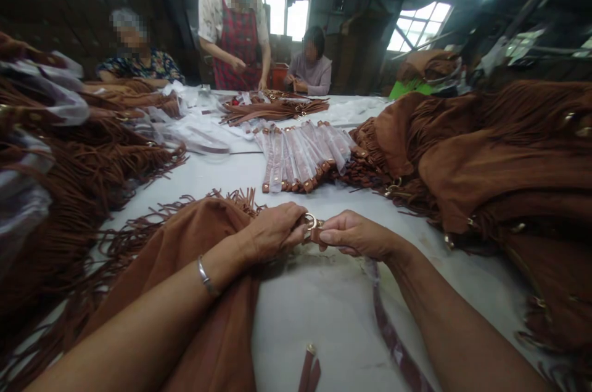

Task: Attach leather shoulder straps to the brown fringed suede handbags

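Over the white table, my left hand (277, 228) is closed on a gold metal ring (311, 220) at the top corner of a brown fringed bag (203, 232). Right beside it, my right hand (354, 235) pinches the brown end of a strap (393, 343) close against the ring. The strap, wrapped in clear plastic, hangs below my right wrist toward the table's near edge. Whether the strap end passes through the ring, I cannot tell. Near the front lies a short brown tassel-like piece (309, 370) with a gold fitting.
Plastic-wrapped straps (300, 155) lie in a row beyond my hands. Brown fringed bags pile up at the right (499, 151) and left (69, 195). More brown strips (277, 110) lie farther back, where several people are at the table's far side.
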`<control>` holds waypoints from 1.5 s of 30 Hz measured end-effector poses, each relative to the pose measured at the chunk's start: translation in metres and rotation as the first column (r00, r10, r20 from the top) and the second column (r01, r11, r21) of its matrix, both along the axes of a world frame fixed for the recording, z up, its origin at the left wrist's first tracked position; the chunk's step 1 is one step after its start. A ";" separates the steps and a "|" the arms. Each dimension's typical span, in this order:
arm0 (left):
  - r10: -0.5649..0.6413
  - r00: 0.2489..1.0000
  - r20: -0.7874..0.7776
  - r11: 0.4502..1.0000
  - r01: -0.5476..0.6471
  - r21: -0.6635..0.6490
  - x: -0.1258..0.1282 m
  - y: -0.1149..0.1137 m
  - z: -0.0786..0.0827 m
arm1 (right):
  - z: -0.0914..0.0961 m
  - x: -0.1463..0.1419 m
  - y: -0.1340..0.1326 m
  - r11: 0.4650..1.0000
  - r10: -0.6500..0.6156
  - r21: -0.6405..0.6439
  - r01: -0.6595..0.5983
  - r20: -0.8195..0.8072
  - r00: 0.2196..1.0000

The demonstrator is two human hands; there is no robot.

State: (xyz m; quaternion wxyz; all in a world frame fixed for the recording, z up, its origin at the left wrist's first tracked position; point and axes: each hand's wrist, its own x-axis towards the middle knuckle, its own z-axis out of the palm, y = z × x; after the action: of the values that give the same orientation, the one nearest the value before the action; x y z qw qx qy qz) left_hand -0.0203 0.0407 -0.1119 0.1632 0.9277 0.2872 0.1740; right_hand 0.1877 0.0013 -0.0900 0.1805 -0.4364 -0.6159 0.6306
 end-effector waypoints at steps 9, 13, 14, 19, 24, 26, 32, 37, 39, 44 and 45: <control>-0.090 0.993 -0.069 0.984 0.100 0.146 -0.002 0.000 0.001 | -0.001 0.008 0.001 0.999 0.027 -0.028 -0.026 0.032 0.999; -0.036 0.993 -0.117 0.981 0.057 0.184 0.001 -0.001 0.000 | -0.003 0.008 0.001 1.000 0.018 -0.018 -0.017 0.048 0.999; -0.014 0.993 -0.118 0.981 0.037 0.192 0.002 -0.001 0.000 | -0.003 0.008 0.001 1.000 0.018 -0.020 -0.017 0.051 0.999; 0.032 0.996 -0.080 0.979 -0.015 0.202 0.002 0.001 -0.006 | -0.004 0.007 0.001 1.000 0.019 -0.020 -0.018 0.055 0.998; 0.003 1.000 -0.030 0.982 0.003 0.190 0.002 0.002 -0.009 | -0.002 0.002 0.001 1.000 0.016 0.005 -0.017 0.061 0.998; -0.002 1.000 -0.024 0.983 0.006 0.185 0.002 0.001 -0.009 | -0.001 0.000 0.000 1.000 -0.004 0.014 0.003 0.071 0.997; -0.016 0.999 -0.031 0.984 0.021 0.179 0.003 0.000 -0.007 | 0.005 -0.005 -0.003 0.998 -0.065 0.015 0.064 0.105 0.992; 0.011 0.998 -0.058 0.980 0.001 0.197 0.001 0.001 -0.007 | 0.004 -0.013 -0.004 0.988 -0.153 0.032 0.151 0.075 0.985; 0.035 0.997 -0.075 0.977 -0.018 0.215 0.000 0.001 -0.006 | 0.004 -0.017 -0.004 0.980 -0.198 0.046 0.195 0.059 0.978; 0.088 0.988 -0.127 0.963 -0.052 0.263 0.002 0.000 -0.004 | 0.005 -0.024 -0.005 0.956 -0.284 0.106 0.275 0.089 0.955; 0.099 0.986 -0.138 0.961 -0.059 0.269 0.002 0.000 -0.004 | 0.005 -0.025 -0.005 0.949 -0.301 0.125 0.289 0.099 0.948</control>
State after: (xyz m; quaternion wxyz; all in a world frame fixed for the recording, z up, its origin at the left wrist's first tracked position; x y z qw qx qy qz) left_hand -0.0182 0.0406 -0.1156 0.0089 0.9394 0.3096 0.1470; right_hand 0.1631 -0.0033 -0.0854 0.2601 -0.5493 -0.5866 0.5352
